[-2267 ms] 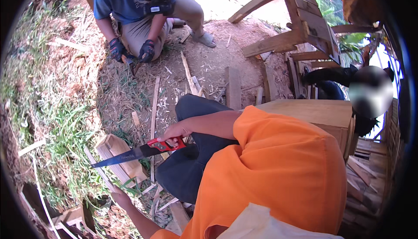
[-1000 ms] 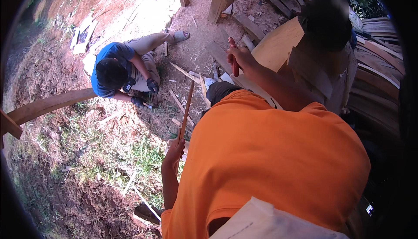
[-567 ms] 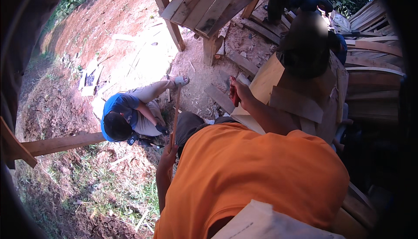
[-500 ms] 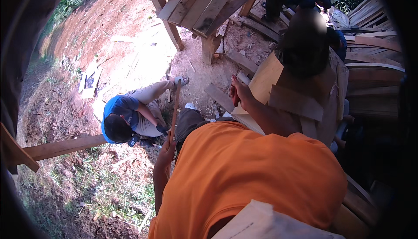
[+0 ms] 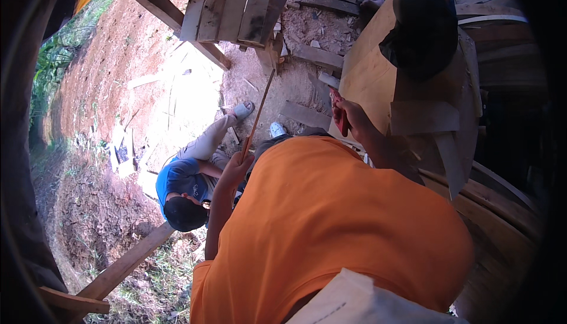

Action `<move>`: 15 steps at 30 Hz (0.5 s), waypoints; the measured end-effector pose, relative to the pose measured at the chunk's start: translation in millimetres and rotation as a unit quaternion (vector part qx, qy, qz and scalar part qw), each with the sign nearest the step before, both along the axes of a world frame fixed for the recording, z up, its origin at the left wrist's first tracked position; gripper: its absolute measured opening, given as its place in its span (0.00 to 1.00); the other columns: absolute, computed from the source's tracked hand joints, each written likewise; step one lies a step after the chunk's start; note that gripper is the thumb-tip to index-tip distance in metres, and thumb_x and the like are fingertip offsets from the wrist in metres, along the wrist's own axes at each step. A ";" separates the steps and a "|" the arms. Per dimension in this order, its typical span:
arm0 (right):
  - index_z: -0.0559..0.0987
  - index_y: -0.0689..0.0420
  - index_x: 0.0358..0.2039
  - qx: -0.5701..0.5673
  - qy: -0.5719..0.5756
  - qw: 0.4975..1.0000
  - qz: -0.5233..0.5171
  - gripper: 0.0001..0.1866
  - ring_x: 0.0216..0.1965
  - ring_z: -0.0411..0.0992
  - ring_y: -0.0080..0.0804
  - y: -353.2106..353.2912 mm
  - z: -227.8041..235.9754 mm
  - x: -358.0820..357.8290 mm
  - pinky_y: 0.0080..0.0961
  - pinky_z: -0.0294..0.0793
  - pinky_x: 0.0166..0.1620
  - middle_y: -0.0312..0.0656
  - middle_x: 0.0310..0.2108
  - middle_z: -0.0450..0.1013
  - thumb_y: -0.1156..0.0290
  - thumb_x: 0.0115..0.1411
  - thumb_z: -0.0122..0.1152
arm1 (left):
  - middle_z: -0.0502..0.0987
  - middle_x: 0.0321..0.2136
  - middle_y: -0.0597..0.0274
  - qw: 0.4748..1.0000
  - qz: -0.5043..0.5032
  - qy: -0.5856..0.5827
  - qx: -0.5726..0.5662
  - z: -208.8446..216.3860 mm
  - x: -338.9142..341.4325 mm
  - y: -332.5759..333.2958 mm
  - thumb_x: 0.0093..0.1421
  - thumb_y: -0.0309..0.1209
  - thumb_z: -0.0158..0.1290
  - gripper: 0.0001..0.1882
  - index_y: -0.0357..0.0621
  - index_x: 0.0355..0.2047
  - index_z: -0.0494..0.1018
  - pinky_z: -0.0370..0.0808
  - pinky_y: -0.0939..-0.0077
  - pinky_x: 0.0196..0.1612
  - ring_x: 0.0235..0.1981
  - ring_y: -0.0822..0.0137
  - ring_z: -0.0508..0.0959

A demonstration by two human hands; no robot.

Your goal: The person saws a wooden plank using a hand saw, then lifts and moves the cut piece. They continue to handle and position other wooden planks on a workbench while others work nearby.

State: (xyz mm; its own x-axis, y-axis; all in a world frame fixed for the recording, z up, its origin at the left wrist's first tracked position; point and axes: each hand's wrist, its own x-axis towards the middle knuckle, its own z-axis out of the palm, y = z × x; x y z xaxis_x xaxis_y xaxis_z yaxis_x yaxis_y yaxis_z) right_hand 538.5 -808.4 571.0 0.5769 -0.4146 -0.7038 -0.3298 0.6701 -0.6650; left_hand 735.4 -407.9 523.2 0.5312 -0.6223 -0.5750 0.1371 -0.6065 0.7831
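On the dusty yard, his left hand (image 5: 237, 167) clamps a thin, stiff, probably light wooden strip (image 5: 258, 111) low down, right hand (image 5: 348, 113) gripping a red-handled saw (image 5: 338, 111).

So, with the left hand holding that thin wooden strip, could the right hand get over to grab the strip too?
Probably yes. The right hand is closed on a red-handled tool, yet nothing lies between it and the thin wooden strip in the left hand.

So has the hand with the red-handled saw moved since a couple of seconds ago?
Yes. The right hand with the saw went from low beside the knee up to the plywood board's edge.
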 end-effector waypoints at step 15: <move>0.76 0.57 0.27 -0.311 -0.023 0.950 0.022 0.17 0.27 0.70 0.25 -83.9 150.1 87.5 0.26 0.68 0.38 0.37 0.24 0.73 0.59 0.66 0.49 | 0.79 0.38 0.42 0.990 -0.081 -0.102 0.053 69.3 158.3 -89.3 0.67 0.50 0.55 0.25 0.37 0.45 0.72 0.72 0.56 0.46 0.41 0.49 0.79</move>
